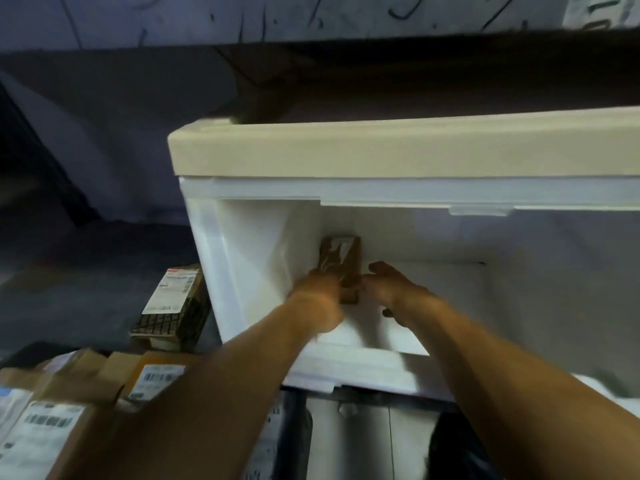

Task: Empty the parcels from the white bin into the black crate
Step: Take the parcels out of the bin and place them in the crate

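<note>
Both my arms reach down into the big white bin, whose far rim is cream coloured. A small brown parcel stands on end in the bin's far left corner. My left hand grips the parcel's lower left side. My right hand rests against its right side with the fingers spread around it. The bin floor near my hands shows white and bare. The black crate cannot be made out with certainty.
Left of the bin, a brown parcel with a white label lies on a dark surface. Several cardboard parcels with barcode labels are piled at the lower left. Dark sheeting and a grey wall stand behind the bin.
</note>
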A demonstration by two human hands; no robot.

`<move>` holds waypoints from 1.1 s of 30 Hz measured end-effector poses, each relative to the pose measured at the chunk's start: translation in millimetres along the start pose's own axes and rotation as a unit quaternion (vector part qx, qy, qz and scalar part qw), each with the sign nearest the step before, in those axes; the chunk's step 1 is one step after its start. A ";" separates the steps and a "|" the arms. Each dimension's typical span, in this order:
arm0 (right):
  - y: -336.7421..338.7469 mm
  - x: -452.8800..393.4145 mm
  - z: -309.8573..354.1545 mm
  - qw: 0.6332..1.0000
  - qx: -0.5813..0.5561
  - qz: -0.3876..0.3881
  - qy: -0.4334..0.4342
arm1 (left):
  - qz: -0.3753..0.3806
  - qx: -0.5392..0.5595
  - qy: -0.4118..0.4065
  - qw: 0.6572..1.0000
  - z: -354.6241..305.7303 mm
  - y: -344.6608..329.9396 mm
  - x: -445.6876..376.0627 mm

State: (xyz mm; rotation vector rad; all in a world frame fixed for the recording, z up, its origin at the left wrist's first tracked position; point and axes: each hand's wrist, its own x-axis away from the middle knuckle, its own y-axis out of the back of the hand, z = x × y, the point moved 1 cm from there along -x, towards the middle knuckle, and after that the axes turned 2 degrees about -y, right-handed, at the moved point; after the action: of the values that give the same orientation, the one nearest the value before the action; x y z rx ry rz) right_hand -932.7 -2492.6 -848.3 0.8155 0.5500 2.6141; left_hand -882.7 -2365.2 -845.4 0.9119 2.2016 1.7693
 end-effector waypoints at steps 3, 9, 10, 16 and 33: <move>-5.0 -27.9 -1.2 0.998 -0.043 0.022 -0.039 | 0.005 0.066 0.021 0.998 2.1 -9.4 -23.2; -21.4 -64.8 -1.2 0.977 -0.188 0.051 -0.083 | -0.020 0.182 0.031 0.983 3.6 -22.9 -42.2; -21.5 -68.3 -2.6 0.971 -0.215 0.050 -0.090 | -0.029 0.211 0.027 0.977 3.9 -23.9 -43.9; -18.7 -77.5 -18.8 0.963 -0.223 0.054 -0.144 | 0.004 0.268 0.036 0.963 0.7 -13.6 -40.5; 43.7 14.9 -6.4 0.983 -0.163 0.078 -0.044 | -0.050 0.345 0.040 0.936 -17.3 28.8 26.4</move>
State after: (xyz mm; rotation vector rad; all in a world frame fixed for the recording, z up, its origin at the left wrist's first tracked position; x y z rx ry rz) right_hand -957.3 -2525.5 -826.3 0.8882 0.0287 2.6889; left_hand -902.2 -2361.7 -807.6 0.8169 2.9234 0.9865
